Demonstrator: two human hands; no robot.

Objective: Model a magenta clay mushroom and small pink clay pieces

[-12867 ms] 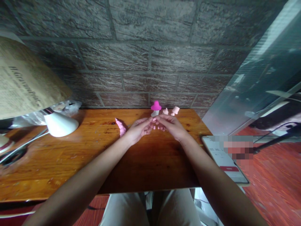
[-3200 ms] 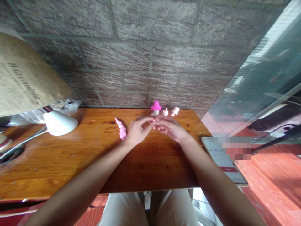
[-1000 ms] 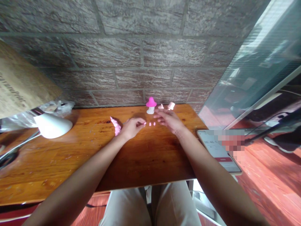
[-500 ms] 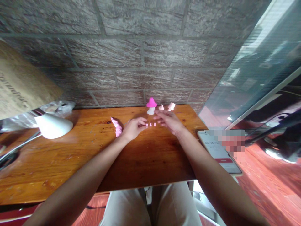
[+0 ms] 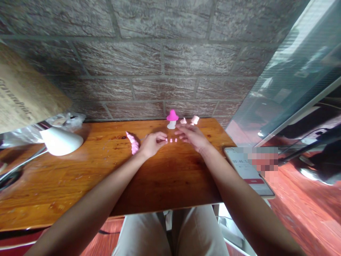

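In a short row on the wooden table lie small pink pieces (image 5: 171,140), too small for their kind to show. My left hand (image 5: 153,145) has thumb and forefinger closed on the leftmost pink piece (image 5: 166,140). Across the row, my right hand (image 5: 194,137) is open, its fingers stretched leftward and apart, with nothing visible in them. Just behind the hands stands a mushroom figure (image 5: 172,116) with a bright pink cap and a white stem. A twisted pink piece (image 5: 132,143) lies left of my left hand.
Two pale pink shapes, a small one (image 5: 183,121) and a larger one (image 5: 195,120), sit by the brick wall (image 5: 144,60). A phone (image 5: 249,174) lies at the table's right edge. On the left are a white lamp-like object (image 5: 64,144), clear plastic and a brown printed paper (image 5: 23,89).
Both hands hold nearly the same pose over the row. The whole view has shifted very slightly; nothing has visibly been picked up or put down.
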